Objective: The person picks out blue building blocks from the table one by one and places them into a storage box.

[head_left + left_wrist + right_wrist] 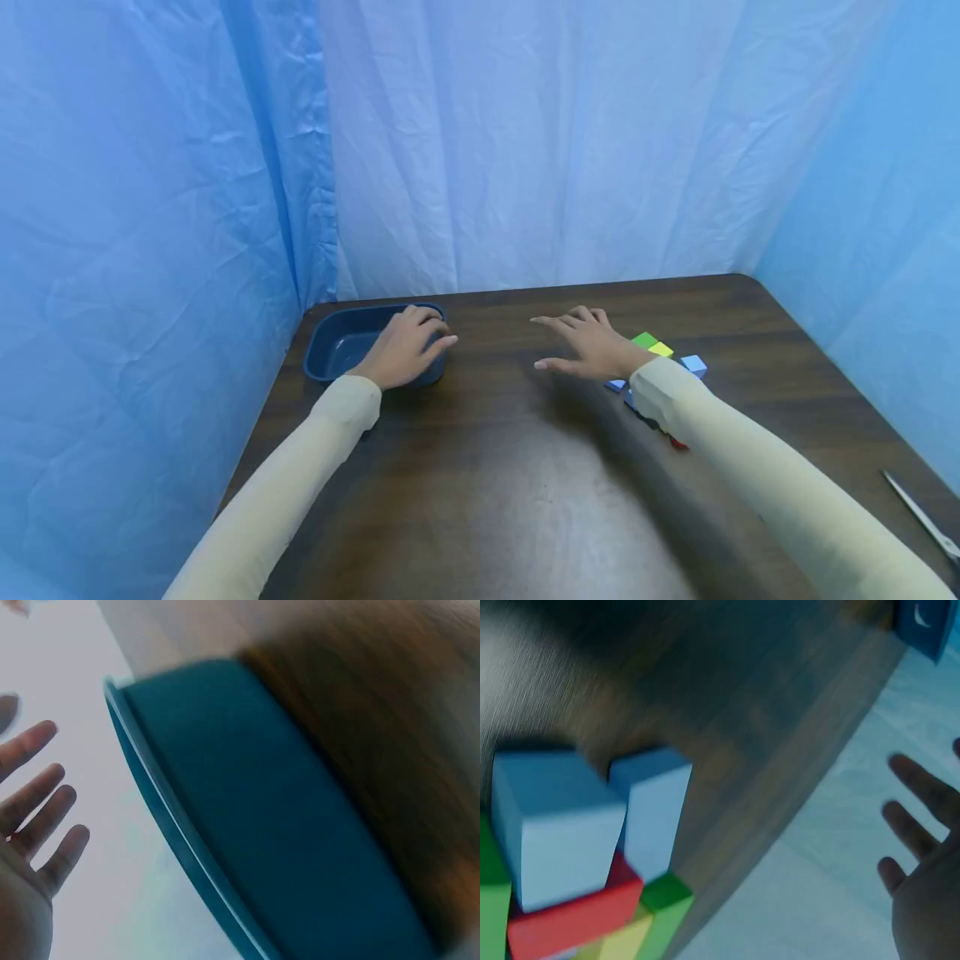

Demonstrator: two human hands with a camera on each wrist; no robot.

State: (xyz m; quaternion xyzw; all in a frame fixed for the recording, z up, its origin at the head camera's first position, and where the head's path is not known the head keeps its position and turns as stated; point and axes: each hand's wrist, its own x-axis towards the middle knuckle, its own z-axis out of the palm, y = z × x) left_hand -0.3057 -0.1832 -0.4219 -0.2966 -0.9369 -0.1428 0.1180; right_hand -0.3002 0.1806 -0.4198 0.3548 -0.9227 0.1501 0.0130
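1. Head view: the left hand [405, 346], loose-fingered and holding nothing, is over the right side of a dark-blue rectangular tub [341, 346] at the far left corner of the brown wood-grain surface [487, 492]. The right hand [596, 346], also grasping nothing, hangs left of some coloured blocks [661, 350] toward the right edge.
2. Left wrist view: spread fingers beyond the tub's rim.
3. Right wrist view: a red block [577, 919] touches a light-blue block [562, 844].

Tub [247, 795]: dark blue
Blocks [577, 915]: red, green, yellow, blue
Table [480, 467]: brown with dark streaks
Sleeves [300, 475]: cream
Curtains [525, 142]: light blue
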